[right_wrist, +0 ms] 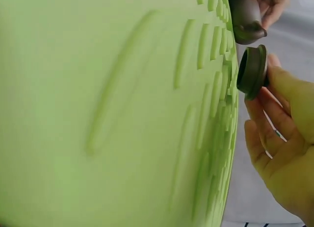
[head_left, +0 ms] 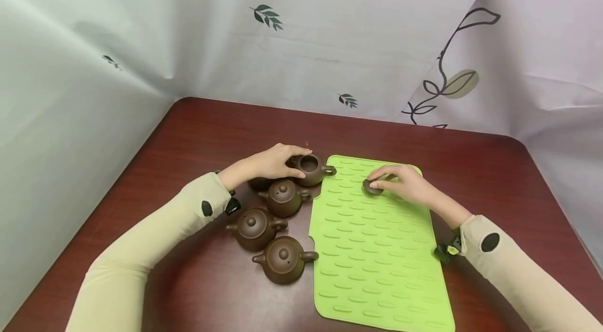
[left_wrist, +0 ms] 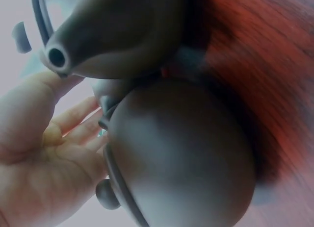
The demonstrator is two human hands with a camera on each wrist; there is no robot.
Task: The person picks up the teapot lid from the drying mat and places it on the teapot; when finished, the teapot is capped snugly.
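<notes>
A dark brown teapot without a lid (head_left: 308, 165) stands at the back of a group of teapots, its handle over the edge of the green mat. My left hand (head_left: 278, 162) holds its body on the spout side, thumb near and fingers far. My right hand (head_left: 400, 183) pinches a small round brown lid (head_left: 372, 187) over the mat. In the right wrist view, the lid (right_wrist: 253, 72) is tilted on its side, clear of the mat. In the left wrist view, two lidded teapots partly hide the pot beyond my left hand (left_wrist: 54, 143).
Lidded teapots stand in front of the open one: one (head_left: 283, 197), another (head_left: 255, 229) and the nearest (head_left: 284, 259). One more (head_left: 259, 183) is mostly hidden under my left wrist. The ridged green mat (head_left: 372, 264) lies on the red-brown table (head_left: 212, 290).
</notes>
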